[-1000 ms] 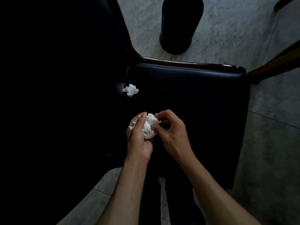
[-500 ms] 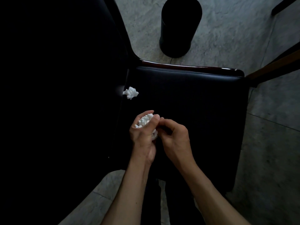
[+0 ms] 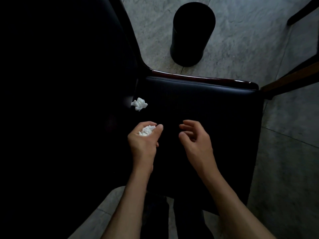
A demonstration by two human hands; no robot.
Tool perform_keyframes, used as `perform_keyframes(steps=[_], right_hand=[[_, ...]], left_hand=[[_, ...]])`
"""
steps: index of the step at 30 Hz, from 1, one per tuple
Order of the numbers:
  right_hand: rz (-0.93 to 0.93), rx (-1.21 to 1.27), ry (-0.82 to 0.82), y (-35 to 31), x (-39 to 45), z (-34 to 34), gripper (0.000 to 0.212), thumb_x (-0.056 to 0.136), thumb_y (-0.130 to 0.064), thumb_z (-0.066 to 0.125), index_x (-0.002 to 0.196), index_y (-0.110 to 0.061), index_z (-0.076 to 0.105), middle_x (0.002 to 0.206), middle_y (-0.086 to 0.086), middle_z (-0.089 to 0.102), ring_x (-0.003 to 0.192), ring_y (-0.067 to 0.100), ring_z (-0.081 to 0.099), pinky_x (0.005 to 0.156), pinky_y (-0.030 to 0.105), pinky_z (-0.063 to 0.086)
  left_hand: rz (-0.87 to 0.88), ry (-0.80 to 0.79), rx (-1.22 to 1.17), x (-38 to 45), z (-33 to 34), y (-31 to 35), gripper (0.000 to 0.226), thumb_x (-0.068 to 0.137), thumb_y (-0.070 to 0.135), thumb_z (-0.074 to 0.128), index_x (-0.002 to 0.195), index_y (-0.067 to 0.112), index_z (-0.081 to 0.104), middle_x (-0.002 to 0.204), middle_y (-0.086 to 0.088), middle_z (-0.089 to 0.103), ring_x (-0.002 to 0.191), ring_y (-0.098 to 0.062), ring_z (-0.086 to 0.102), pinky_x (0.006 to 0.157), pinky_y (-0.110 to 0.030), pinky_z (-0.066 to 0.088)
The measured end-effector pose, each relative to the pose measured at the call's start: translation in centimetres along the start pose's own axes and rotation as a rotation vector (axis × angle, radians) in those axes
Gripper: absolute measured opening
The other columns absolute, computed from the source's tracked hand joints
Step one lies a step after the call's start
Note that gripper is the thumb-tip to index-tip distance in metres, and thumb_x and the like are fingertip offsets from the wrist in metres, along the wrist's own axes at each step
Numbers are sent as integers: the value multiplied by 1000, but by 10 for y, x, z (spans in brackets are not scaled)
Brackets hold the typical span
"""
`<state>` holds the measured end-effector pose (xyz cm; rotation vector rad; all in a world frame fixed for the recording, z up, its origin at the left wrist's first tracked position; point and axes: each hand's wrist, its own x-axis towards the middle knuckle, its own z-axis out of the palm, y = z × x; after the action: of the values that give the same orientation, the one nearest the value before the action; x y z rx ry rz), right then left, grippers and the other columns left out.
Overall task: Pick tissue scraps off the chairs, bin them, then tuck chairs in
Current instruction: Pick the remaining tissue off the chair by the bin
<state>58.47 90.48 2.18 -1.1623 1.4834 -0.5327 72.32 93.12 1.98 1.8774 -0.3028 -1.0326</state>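
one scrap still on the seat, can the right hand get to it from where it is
Probably yes. The right hand is empty, fingers loosely curled, above the chair seat. The loose scrap lies near the seat's left edge, nothing between; the left hand, holding tissue, sits closer.

Over the black chair seat [image 3: 207, 118], the left hand [image 3: 145, 140] curls around a wad of white tissue [image 3: 147, 130], fingers and thumb closed on it. The right hand [image 3: 196, 140] hangs just beside it, apart — fingers loosely bent, holding nothing. One more crumpled tissue scrap [image 3: 139, 104] lies on the seat's left edge, near the dark chair back. Beyond the seat's glossy wooden rim, a black cylindrical bin [image 3: 191, 35] stands on the grey stone floor [image 3: 250, 40].
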Motion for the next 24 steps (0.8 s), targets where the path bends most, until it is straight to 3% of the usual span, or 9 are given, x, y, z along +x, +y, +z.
perform_keyframes(steps=[4,7,11,15,19,24], right_hand=[[-98,-187,-22,-10,29,7,46,90,-31,64,134,-33,48,124,-23,50,108,-9,49,84,12,42],[-202,-315,-63,-24,50,19,51,89,-30,67,136,-26,49,132,-8,55,118,7,52,96,27,47],[-322,-425,-156,-39,73,42,55,88,-27,68,139,-20,48,137,1,54,124,20,51,102,44,46],[-366,-498,-216,-44,96,72,59,87,-27,69,141,-19,46,137,4,51,121,24,53,98,41,47],[-373,-635,-317,-45,114,95,64,88,-33,68,146,-28,40,134,2,44,111,25,56,87,39,51],[-393,-720,-340,-47,125,105,55,86,-33,69,137,-37,50,120,3,41,98,26,57,80,41,52]], left_hand=[[6,80,57,4,0,-1,12,81,29,79,76,26,69,56,7,62,44,-6,51,41,-21,42],[16,176,147,11,-2,-4,12,83,20,73,75,29,70,76,-7,69,62,-20,62,51,-32,50],[45,230,201,20,-5,0,15,84,10,70,98,15,74,92,-12,71,82,-28,69,75,-47,58],[60,252,211,21,-2,1,19,85,4,68,103,8,73,94,-13,71,87,-24,69,81,-44,57],[47,278,204,25,1,-2,21,84,-1,65,102,8,73,91,-8,72,84,-18,69,80,-38,58],[30,299,162,28,3,-5,20,83,-3,65,96,8,75,78,5,70,75,-9,68,72,-22,55]])
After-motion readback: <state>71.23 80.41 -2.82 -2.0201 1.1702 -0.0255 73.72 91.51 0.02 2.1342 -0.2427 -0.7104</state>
